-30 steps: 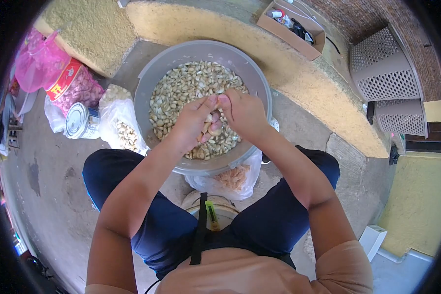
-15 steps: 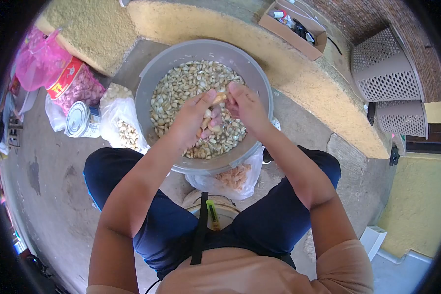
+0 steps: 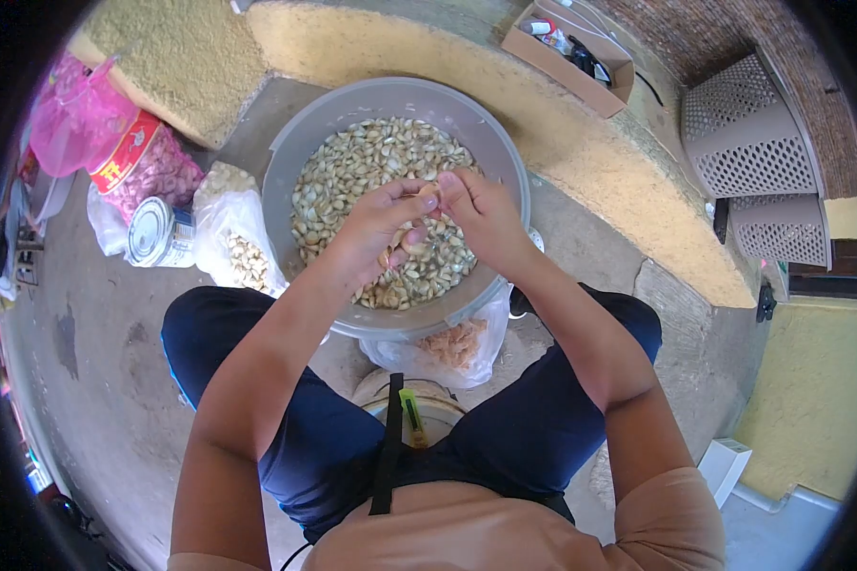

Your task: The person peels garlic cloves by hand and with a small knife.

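Above a large grey tub (image 3: 497, 181) of garlic cloves (image 3: 345, 169), both my hands meet at the fingertips. My left hand (image 3: 376, 228) is closed, pinching a garlic clove (image 3: 429, 191) between thumb and forefinger. More cloves sit in its curled lower fingers, partly hidden. From the other side my right hand (image 3: 486, 214) presses thumb and fingers together at that same clove; whether a bit of skin is in its pinch is too small to make out. The cloves in the tub look pale and lie in water.
Left of the tub stand a white plastic bag of cloves (image 3: 248, 262), a tin can (image 3: 150, 233) and a pink mesh sack (image 3: 152, 176). Peelings fill a clear bag (image 3: 454, 343) below the tub. A green cutter (image 3: 412, 414) lies between my legs. A yellow ledge (image 3: 600, 186) curves behind.
My hands have stayed over the tub. My right thumb and fingers have shifted on the clove, and less of the clove shows between the fingertips.
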### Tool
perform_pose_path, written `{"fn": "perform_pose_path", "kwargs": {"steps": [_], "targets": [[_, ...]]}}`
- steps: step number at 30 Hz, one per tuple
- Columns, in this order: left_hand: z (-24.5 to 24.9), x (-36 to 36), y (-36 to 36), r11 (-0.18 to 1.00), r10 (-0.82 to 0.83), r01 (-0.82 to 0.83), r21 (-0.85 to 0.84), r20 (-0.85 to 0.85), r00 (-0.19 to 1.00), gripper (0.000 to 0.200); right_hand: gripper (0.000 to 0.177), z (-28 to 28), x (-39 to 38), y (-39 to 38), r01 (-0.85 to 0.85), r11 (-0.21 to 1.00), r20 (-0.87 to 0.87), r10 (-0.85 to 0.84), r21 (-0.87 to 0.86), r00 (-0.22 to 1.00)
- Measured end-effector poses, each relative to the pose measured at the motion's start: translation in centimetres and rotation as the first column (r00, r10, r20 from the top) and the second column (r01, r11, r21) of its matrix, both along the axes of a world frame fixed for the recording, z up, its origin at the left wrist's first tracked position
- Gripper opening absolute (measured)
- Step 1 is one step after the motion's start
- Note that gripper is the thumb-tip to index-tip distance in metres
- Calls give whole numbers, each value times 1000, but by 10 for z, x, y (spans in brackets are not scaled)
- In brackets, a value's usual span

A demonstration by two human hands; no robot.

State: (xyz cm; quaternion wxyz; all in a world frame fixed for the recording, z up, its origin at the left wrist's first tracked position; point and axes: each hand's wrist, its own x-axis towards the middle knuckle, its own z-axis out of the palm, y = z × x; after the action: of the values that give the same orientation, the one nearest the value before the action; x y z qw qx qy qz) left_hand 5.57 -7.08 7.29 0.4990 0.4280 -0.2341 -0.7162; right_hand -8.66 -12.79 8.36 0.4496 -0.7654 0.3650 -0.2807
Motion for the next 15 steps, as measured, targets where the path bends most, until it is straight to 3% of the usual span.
{"fn": "perform_pose_path", "kwargs": {"steps": [2,5,8,15], "targets": [[-3,4,-1,998,-55,55,3,8,998,27,33,-8,-1,-4,99,994,-36,-101,-47,994],[-3,9,-3,992,-125,124,-23,-51,991,27,34,-11,-5,-19,192,981,-72,-190,12,979],[5,9,-2,993,-112,107,-44,-141,984,29,34,-4,-9,-28,219,957,-96,-204,191,974],[2,13,-4,995,-100,99,-14,-141,985,43,28,-7,-18,-32,70,964,-101,-45,255,994]]}}
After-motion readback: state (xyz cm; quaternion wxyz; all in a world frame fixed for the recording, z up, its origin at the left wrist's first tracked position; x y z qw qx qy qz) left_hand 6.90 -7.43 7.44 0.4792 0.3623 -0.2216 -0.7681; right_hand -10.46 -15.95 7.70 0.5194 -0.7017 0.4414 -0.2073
